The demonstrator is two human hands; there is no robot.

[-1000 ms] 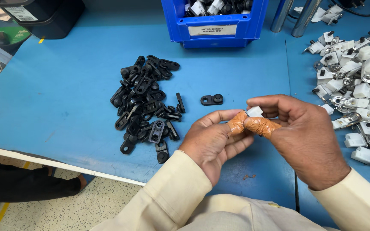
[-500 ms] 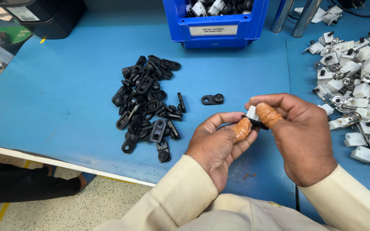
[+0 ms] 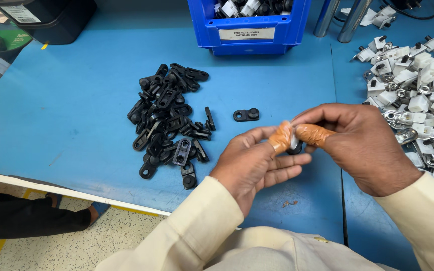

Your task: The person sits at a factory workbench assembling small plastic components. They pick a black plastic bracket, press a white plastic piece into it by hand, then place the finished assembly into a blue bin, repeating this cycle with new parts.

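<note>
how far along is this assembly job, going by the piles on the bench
Done: the blue bin already holds assembled-looking white and black parts. In hand: left hand and right hand pinch one small white piece between taped fingertips. Left: a pile of black links, one stray black link and many white pieces.

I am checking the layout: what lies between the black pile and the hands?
In the head view, one black link piece lies alone on the blue table.

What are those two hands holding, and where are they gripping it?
A small white and black part, pinched between the taped fingertips of the left hand and the right hand; the exact grip spot is hidden.
</note>
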